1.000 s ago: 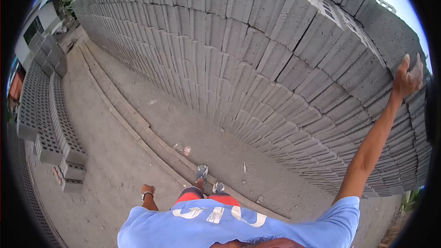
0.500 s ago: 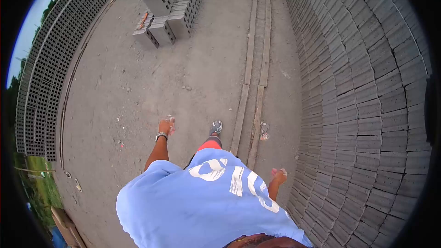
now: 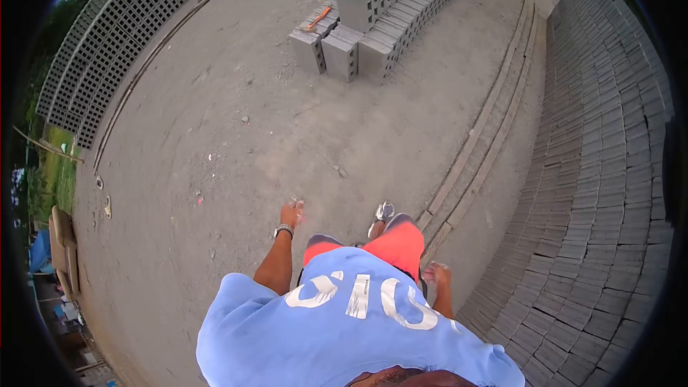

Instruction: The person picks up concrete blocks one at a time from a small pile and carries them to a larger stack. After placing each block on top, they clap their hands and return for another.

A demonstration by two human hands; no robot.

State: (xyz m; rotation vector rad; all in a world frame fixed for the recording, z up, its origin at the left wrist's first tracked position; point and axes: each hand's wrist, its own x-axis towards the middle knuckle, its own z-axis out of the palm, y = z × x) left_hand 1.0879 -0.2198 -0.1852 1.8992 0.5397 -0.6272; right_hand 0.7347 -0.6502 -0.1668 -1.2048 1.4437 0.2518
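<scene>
My left hand (image 3: pixel 291 213) hangs by my side over the dirt ground (image 3: pixel 215 143), fingers loosely curled, holding nothing; a watch sits on its wrist. My right hand (image 3: pixel 436 274) swings low by my hip, also holding nothing, close to the tall wall of stacked grey concrete blocks (image 3: pixel 609 172) on my right. I wear a blue shirt and red shorts, and one shoe (image 3: pixel 383 212) is stepping forward.
A low stack of grey hollow blocks (image 3: pixel 373 21) stands ahead, with an orange tool lying on it. Wooden rails (image 3: pixel 480 150) run along the ground beside the block wall. Another long block wall (image 3: pixel 122 29) curves along the far left. Clutter lies at the left edge.
My right hand came off the block wall's top and dropped to my hip. I turned away from the wall and walk along it toward the low block stack.
</scene>
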